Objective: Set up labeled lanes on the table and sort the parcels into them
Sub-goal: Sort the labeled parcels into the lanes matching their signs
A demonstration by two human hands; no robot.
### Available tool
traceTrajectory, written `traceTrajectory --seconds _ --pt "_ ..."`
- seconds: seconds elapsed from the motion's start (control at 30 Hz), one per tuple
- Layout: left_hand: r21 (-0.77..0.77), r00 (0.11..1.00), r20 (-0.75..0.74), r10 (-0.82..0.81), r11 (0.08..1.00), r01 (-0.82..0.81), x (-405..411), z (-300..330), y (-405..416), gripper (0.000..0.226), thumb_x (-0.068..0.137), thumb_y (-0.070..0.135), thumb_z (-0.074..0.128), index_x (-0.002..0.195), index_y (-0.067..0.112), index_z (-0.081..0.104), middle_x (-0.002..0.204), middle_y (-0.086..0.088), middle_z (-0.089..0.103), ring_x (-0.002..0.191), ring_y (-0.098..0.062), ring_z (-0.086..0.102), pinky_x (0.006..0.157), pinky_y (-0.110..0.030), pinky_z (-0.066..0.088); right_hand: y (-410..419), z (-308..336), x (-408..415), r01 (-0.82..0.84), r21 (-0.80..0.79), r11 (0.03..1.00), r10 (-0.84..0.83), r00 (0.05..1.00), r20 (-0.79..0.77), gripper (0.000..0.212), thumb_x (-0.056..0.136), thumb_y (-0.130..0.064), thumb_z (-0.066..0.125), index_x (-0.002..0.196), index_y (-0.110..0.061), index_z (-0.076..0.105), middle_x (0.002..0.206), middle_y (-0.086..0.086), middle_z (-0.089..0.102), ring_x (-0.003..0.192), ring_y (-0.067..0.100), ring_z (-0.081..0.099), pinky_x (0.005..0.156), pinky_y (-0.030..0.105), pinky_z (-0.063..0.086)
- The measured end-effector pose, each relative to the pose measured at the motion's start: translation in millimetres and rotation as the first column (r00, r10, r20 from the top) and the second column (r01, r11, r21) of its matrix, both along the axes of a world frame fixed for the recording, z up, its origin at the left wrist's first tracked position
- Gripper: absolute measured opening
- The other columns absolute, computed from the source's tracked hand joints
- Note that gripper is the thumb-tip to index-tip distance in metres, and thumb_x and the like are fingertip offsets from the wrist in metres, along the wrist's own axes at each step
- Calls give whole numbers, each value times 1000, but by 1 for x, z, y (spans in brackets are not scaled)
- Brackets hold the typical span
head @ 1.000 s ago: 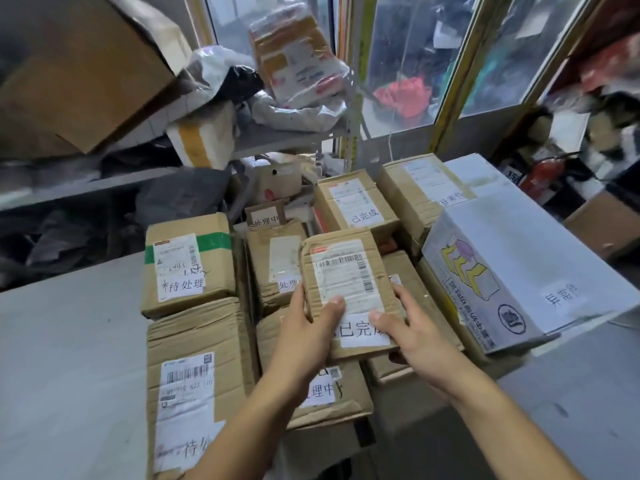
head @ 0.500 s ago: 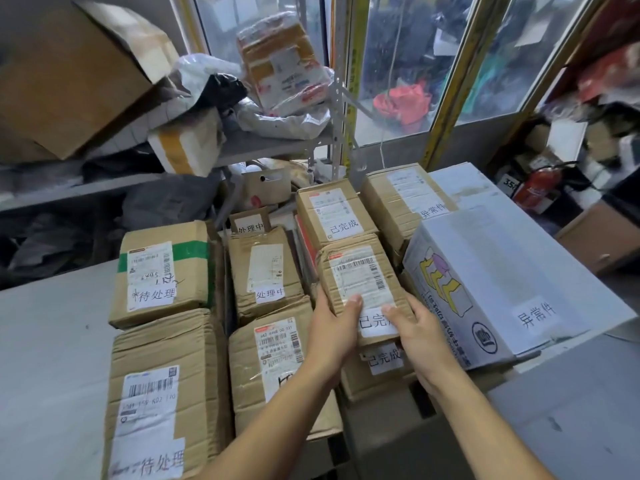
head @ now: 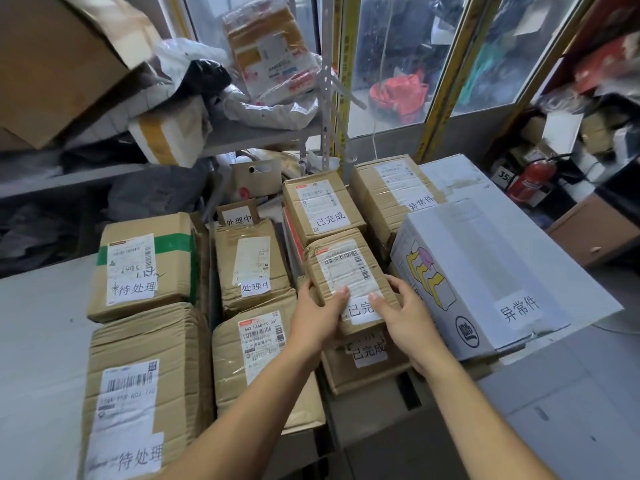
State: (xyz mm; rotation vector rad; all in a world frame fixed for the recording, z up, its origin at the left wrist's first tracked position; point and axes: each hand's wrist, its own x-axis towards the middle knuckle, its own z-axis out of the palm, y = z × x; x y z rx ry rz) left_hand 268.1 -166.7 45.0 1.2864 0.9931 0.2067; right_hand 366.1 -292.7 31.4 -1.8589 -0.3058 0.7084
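- Parcel (head: 349, 275), small brown box with 已完成 label, gripped at its near end by both hands
- left hand (head: 317, 315) curled round its left edge, thumb on top
- right hand (head: 403, 317) curled round its right edge, thumb on the label
- parcel rests tilted on a lower 已完成 box (head: 367, 355), beneath the hands
- white 异常件 box (head: 491, 271) just right of the right hand
- 处理中 box (head: 252, 261) left of the left hand, 待处理 boxes (head: 142, 268) further left on the grey surface (head: 38, 341)

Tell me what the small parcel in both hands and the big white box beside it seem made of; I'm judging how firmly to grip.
Small parcel: brown corrugated cardboard, matte and creased, with glossy clear tape over a paper label. Big white box: apparently white-coated cardboard, smoother, printed graphic, clear tape sheen along the top.
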Motion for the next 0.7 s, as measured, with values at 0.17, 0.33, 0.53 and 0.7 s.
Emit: traceTrajectory --seconds 0.17,0.33,0.53,0.7 --pt "15 999 -30 -20 1000 21 -2 7 7 62 89 39 71 141 29 37 130 6 62 114 -18 64 100 -41 51 1 13 -14 8 -163 987 25 980 196 52 95 -41 60 144 -34 42 121 -18 61 99 -4 59 81 21 49" --pt "297 997 -76 10 955 13 -22 29 25 72 92 44 65 152 23 29 144 2 49 118 -10 50 89 -23 41 24 39 -46 10 -216 976 123 797 592 59 97 -34 56 150 -24 35 156 -2 38 144 13 30 115 29 26" --pt "484 993 71 98 867 -120 -78 68 69 36 94 36 63 128 33 53 121 10 63 107 0 59 91 -31 53 84 74 -97 -216 -111 970 238 755 611 55 98 -35 56 149 -27 38 150 -10 43 135 -5 31 109 9 22" --pt "588 975 103 198 778 -220 -162 82 127 23 94 31 63 115 35 56 98 25 61 91 18 58 70 -5 47 150 93 -159 -354 -76 932 318 699 641 51 97 -34 59 145 -27 45 127 -23 46 120 -14 35 92 -9 20"
